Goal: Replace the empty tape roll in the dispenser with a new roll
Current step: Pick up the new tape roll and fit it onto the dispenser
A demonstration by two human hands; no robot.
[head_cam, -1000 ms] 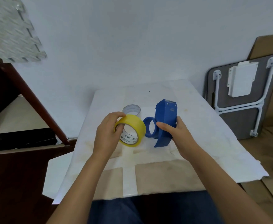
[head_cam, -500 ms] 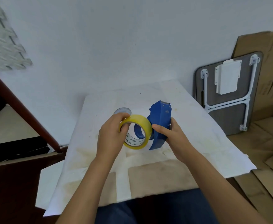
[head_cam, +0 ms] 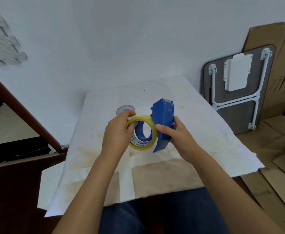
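My right hand (head_cam: 175, 135) grips a blue tape dispenser (head_cam: 163, 119) by its body, held upright above the table with its cutter end up. My left hand (head_cam: 117, 134) holds a new yellow tape roll (head_cam: 142, 146) by its rim. The roll sits around the dispenser's blue round hub (head_cam: 141, 131), which shows through the roll's opening. An empty clear tape core (head_cam: 123, 109) lies on the table just behind my left hand, partly hidden by my fingers.
The low table (head_cam: 197, 132) is covered with stained white paper. A folded grey table with white legs (head_cam: 236, 88) leans on the wall at the right, with cardboard sheets (head_cam: 273, 149) behind and under it. A dark wooden frame (head_cam: 20, 107) stands at the left.
My left hand has brought the yellow roll rightward from beside the dispenser onto its blue hub. The head view has shifted, and both hands sit a little higher in it.
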